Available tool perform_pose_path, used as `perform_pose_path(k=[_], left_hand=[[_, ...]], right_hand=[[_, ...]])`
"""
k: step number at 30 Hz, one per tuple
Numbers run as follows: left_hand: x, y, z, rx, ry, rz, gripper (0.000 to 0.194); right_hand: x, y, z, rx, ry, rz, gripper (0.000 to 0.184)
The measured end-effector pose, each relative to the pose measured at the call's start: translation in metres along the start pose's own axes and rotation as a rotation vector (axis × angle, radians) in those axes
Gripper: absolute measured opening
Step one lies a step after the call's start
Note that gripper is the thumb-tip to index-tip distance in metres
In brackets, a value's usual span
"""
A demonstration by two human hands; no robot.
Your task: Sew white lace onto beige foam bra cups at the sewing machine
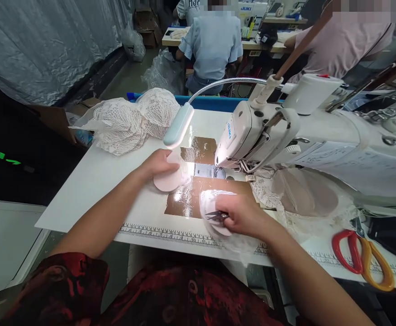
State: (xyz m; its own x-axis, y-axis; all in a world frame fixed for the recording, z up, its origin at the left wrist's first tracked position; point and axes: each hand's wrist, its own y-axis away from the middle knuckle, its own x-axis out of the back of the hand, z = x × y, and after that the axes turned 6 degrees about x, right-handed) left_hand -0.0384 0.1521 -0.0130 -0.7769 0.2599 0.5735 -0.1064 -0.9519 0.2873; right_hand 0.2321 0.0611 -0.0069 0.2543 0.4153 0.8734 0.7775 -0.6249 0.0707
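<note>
Left hand (160, 164): pinching a pale pad (165, 182) over the white tabletop (92, 190), left of the sewing machine (323, 124); right hand (241, 213): curled round dark snips (222, 216), against a second pad (206, 201); tabletop: brown tape (180, 203), printed ruler (150, 232); room: silvery curtain (55, 40), seated co-worker (214, 45); lace bundle (126, 122), far left; lamp (179, 124), just beyond left hand; red-and-orange scissors (356, 253), right

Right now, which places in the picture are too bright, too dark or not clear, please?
Head view: near the lamp, the brown tape shows strong glare; head view: the pad in the left hand looks nearly washed out on its right side; head view, left edge: a dark area hides most detail; head view, top: blocky patches cover two spots.
</note>
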Motion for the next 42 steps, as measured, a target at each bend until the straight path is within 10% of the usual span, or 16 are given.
perform_pose_path(k=[10,13,25,42], left_hand=[[-0.019,0.026,0.007,-0.015,0.475,-0.421,0.028],[-0.019,0.025,0.005,-0.038,0.458,-0.44,0.029],[-0.033,0.029,0.016,-0.532,-0.059,-0.324,0.048],[-0.042,0.028,0.012,-0.166,0.358,-0.631,0.024]], right_hand=[[-0.006,-0.04,0.005,-0.243,-0.714,0.381,0.04],[-0.013,-0.046,0.002,-0.268,-0.688,0.369,0.015],[-0.018,-0.038,0.004,-0.148,-0.665,0.487,0.013],[0.002,-0.015,0.017,-0.253,-0.751,0.399,0.038]])
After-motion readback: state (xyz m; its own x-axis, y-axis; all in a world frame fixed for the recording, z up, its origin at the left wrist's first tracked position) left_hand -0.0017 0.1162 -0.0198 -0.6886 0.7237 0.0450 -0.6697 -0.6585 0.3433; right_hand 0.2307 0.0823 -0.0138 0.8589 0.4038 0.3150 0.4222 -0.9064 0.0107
